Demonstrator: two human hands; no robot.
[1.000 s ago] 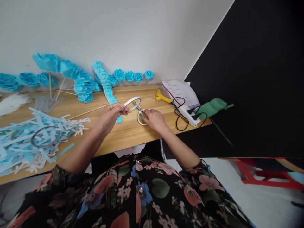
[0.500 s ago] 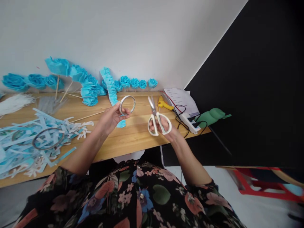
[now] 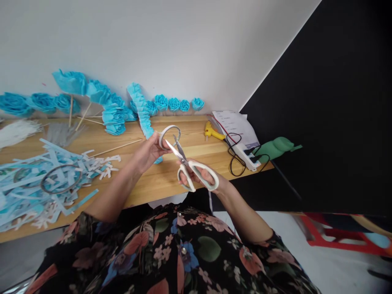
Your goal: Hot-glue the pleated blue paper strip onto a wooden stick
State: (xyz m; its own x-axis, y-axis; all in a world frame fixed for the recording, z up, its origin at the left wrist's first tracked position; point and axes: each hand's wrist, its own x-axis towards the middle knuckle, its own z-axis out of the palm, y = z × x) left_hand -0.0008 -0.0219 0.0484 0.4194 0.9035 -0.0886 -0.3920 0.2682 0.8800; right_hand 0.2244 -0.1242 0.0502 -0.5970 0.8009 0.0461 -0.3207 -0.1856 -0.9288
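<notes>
My left hand (image 3: 150, 153) holds a roll of white tape (image 3: 163, 134) upright between thumb and fingers. A strip of ruffled blue crepe paper (image 3: 141, 108) rises behind that hand, and a small blue piece shows below its fingers. My right hand (image 3: 202, 177) has its fingers in the white handles of a pair of scissors (image 3: 183, 160). The scissor blades are spread and point up and left, overlapping the tape roll in view; whether they touch it I cannot tell.
Blue paper flowers (image 3: 114, 116) line the wall. Paper strips (image 3: 58, 183) with a dark ring are piled at left. A yellow glue gun (image 3: 213, 131), a power strip (image 3: 245, 155) with black cables, printed sheets (image 3: 235, 124) and a green object (image 3: 275, 148) lie at right.
My right hand has moved left with the scissors, which now tilt left and reach the tape roll in view. The roll in my left hand has shifted slightly right.
</notes>
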